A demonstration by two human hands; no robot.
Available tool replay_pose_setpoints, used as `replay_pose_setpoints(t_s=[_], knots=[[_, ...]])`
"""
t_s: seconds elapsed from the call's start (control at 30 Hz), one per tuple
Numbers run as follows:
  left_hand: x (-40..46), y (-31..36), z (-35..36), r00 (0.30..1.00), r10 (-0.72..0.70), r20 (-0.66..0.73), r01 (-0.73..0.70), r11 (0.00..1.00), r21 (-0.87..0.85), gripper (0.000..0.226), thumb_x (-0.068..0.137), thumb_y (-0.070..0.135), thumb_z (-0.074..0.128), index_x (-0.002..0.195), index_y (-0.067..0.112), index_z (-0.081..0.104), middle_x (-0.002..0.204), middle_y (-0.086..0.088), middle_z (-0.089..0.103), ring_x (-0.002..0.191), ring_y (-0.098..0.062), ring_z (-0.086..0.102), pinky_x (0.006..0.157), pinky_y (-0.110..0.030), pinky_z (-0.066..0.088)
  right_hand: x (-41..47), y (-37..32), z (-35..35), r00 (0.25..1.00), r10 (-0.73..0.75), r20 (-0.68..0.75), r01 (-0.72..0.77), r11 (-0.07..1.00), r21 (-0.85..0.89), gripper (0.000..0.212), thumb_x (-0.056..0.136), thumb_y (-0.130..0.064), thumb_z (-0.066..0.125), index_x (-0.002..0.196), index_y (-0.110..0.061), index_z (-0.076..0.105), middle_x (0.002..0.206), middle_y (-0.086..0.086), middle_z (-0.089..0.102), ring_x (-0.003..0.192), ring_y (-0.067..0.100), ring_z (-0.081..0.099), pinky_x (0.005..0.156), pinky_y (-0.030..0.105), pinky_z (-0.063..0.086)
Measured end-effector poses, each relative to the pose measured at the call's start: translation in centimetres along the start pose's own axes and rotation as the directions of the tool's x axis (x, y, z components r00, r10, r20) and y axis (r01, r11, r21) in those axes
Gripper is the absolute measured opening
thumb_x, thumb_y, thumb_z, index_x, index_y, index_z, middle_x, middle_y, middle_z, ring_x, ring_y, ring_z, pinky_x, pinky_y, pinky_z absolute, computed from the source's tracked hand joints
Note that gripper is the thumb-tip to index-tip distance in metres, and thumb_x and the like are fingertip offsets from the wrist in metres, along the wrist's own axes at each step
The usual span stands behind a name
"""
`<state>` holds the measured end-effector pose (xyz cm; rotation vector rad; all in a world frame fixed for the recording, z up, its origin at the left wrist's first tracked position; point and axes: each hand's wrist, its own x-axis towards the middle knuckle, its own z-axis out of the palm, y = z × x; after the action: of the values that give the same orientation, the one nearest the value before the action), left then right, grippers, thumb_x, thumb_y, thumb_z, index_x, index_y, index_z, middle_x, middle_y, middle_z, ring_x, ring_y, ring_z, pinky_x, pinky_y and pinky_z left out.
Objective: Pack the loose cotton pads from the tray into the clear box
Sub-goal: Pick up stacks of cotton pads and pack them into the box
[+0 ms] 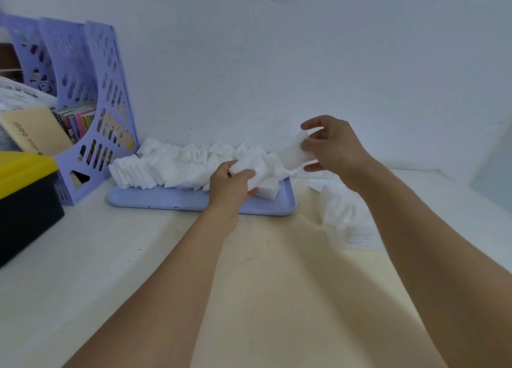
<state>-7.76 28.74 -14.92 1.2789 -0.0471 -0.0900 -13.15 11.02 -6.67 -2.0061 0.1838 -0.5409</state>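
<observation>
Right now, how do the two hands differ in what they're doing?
The left hand is low on the purple tray, gripping cotton pads from the pile. The right hand is raised beyond the tray's right end, pinching a stack of pads. Both hold white pads.

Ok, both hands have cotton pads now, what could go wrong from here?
The right hand holds its stack of pads in the air by the fingertips, so some could slip and scatter. The left hand grips pads from the leaning pile on the tray, which may topple. The clear box is hard to see; pads might miss it.
</observation>
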Motion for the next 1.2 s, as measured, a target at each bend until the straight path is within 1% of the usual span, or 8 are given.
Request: replay_pose_setpoints(t_s=[0.07,0.17,0.37,0.53,0.73,0.9,1.07,1.2], knots=[[-1.1,0.5,0.9,0.986,-0.120,0.116,0.140,0.974,-0.178,0.031,0.092,0.003,0.065,0.122,0.006,0.060,0.127,-0.012,0.063,0.115,-0.029,0.063,0.081,-0.037,0.062,-2.5,0.0,-1.5,0.988,-0.005,0.154,-0.028,0.978,0.209,0.025,0.094,-0.001,0.063,0.118,-0.008,0.067,0.098,0.011,0.067,0.084,0.020,0.069,0.058,0.027,0.058],[-3.1,0.9,2.3,0.917,-0.252,0.309,0.347,0.885,-0.311,0.037,0.093,-0.002,0.059,0.130,-0.003,0.057,0.131,-0.022,0.064,0.116,-0.033,0.066,0.087,-0.044,0.060,-5.0,1.9,-2.8,0.985,-0.080,0.150,0.034,0.957,0.288,0.020,0.096,-0.002,0.063,0.114,-0.006,0.071,0.098,0.009,0.073,0.081,0.016,0.070,0.063,0.026,0.057],[-6.0,0.1,4.5,0.803,-0.297,0.517,0.450,0.871,-0.198,0.037,0.095,-0.003,0.054,0.133,-0.003,0.054,0.128,-0.026,0.065,0.108,-0.037,0.065,0.089,-0.044,0.060,-6.5,3.5,-4.2,0.975,-0.056,0.214,-0.046,0.896,0.442,0.019,0.097,-0.003,0.062,0.113,0.000,0.071,0.107,0.018,0.075,0.094,0.023,0.072,0.085,0.035,0.059],[-6.5,-0.3,4.8,0.770,-0.322,0.551,0.490,0.851,-0.187,0.036,0.104,0.012,0.043,0.137,0.001,0.054,0.129,-0.024,0.065,0.121,-0.038,0.063,0.093,-0.047,0.058,-6.6,3.7,-3.9,0.978,-0.091,0.188,0.056,0.982,0.181,0.014,0.094,-0.003,0.066,0.104,-0.006,0.075,0.096,0.010,0.078,0.080,0.015,0.069,0.068,0.027,0.055],[-7.0,0.3,4.6,0.779,-0.319,0.540,0.441,0.891,-0.110,0.042,0.107,0.027,0.040,0.133,-0.001,0.057,0.120,-0.026,0.068,0.097,-0.040,0.070,0.080,-0.042,0.063,-6.5,3.7,-3.8,0.977,-0.103,0.187,0.069,0.982,0.177,0.013,0.094,-0.003,0.067,0.102,-0.010,0.074,0.085,0.004,0.075,0.066,0.007,0.060,0.059,0.022,0.048],[-7.0,0.4,4.7,0.768,-0.293,0.569,0.430,0.895,-0.119,0.041,0.109,0.025,0.037,0.136,0.001,0.055,0.125,-0.028,0.065,0.103,-0.041,0.069,0.081,-0.041,0.062,-6.5,3.7,-3.6,0.970,-0.110,0.215,0.060,0.972,0.227,0.013,0.094,-0.002,0.067,0.103,-0.009,0.073,0.076,-0.011,0.073,0.061,0.002,0.062,0.054,0.016,0.047],[-7.4,0.5,5.0,0.790,-0.267,0.552,0.402,0.905,-0.137,0.050,0.103,0.045,0.044,0.135,0.009,0.057,0.128,-0.020,0.067,0.118,-0.037,0.065,0.090,-0.042,0.060,-6.8,3.5,-3.0,0.976,-0.134,0.170,0.111,0.984,0.140,0.014,0.090,-0.003,0.072,0.103,-0.006,0.075,0.090,0.006,0.076,0.066,0.008,0.066,0.058,0.020,0.051],[-7.4,0.7,5.1,0.854,-0.209,0.476,0.362,0.896,-0.256,0.035,0.100,0.017,0.057,0.131,0.001,0.056,0.119,-0.020,0.069,0.098,-0.033,0.072,0.077,-0.038,0.063,-6.7,3.0,-1.9,0.989,-0.103,-0.108,0.122,0.975,0.185,0.027,0.098,-0.032,0.064,0.124,-0.024,0.066,0.116,-0.006,0.067,0.100,0.003,0.065,0.090,0.031,0.055]])
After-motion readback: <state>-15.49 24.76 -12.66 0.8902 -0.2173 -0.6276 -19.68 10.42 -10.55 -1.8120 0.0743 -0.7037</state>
